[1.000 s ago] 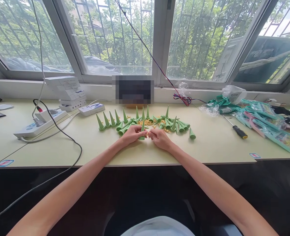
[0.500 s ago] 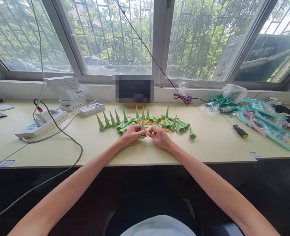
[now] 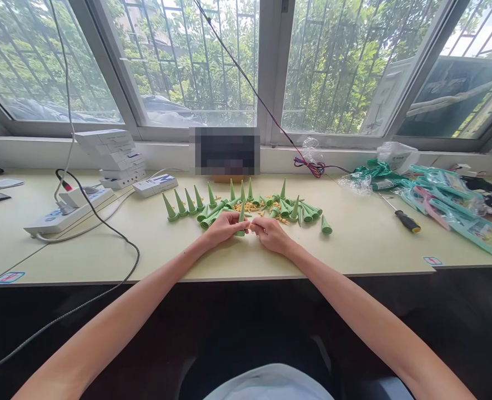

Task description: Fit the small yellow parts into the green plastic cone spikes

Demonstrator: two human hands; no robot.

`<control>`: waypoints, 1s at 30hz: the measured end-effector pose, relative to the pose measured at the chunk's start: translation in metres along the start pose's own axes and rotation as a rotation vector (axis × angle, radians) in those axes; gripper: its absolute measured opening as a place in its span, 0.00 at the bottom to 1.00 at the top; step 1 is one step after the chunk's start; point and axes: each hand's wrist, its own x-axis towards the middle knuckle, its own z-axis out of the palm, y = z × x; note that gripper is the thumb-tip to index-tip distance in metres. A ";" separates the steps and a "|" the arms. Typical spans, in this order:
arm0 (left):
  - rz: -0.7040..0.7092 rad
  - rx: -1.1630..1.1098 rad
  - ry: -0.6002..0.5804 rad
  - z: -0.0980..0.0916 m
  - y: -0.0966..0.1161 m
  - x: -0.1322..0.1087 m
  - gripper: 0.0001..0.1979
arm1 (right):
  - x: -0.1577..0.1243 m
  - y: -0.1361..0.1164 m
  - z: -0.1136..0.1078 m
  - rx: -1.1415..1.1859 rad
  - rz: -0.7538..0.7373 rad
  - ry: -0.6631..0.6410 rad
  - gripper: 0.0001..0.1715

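My left hand [image 3: 224, 226] is closed around a green plastic cone [image 3: 241, 214], its tip pointing up. Fingertips of my right hand [image 3: 270, 231] pinch together right beside that cone. Whatever sits in the pinch is mostly hidden; a small yellowish bit showed there a moment ago. Just beyond my hands lies a heap of small yellow pieces [image 3: 252, 206] among more green cones. Several cones stand upright in a row on the left, such as one green cone [image 3: 170, 209]. Others lie on their sides to the right, including a lone cone [image 3: 326, 225].
A white power strip [image 3: 69, 211] with cables and a stack of white boxes [image 3: 119, 158] stand at left. A screwdriver [image 3: 406, 221] and teal packaged items [image 3: 458, 205] lie at right. A black cable [image 3: 135, 266] hangs over the table's front edge.
My right fingers have drawn closer together at the side of the cone, covering the small yellow bit. My left hand keeps the cone in nearly the same place.
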 end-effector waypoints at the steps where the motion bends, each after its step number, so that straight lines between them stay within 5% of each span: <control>1: -0.001 -0.002 -0.002 0.000 0.000 0.000 0.18 | 0.000 -0.001 0.000 -0.002 0.004 -0.007 0.16; 9: -0.005 -0.017 0.014 0.000 -0.002 0.001 0.20 | 0.001 -0.003 -0.001 -0.011 0.043 -0.018 0.17; 16: -0.027 -0.047 0.077 0.001 -0.003 0.002 0.21 | 0.000 -0.003 -0.001 0.028 0.025 0.071 0.05; 30: -0.054 -0.078 0.009 0.000 -0.002 0.002 0.20 | -0.001 0.006 0.001 0.044 -0.032 0.137 0.08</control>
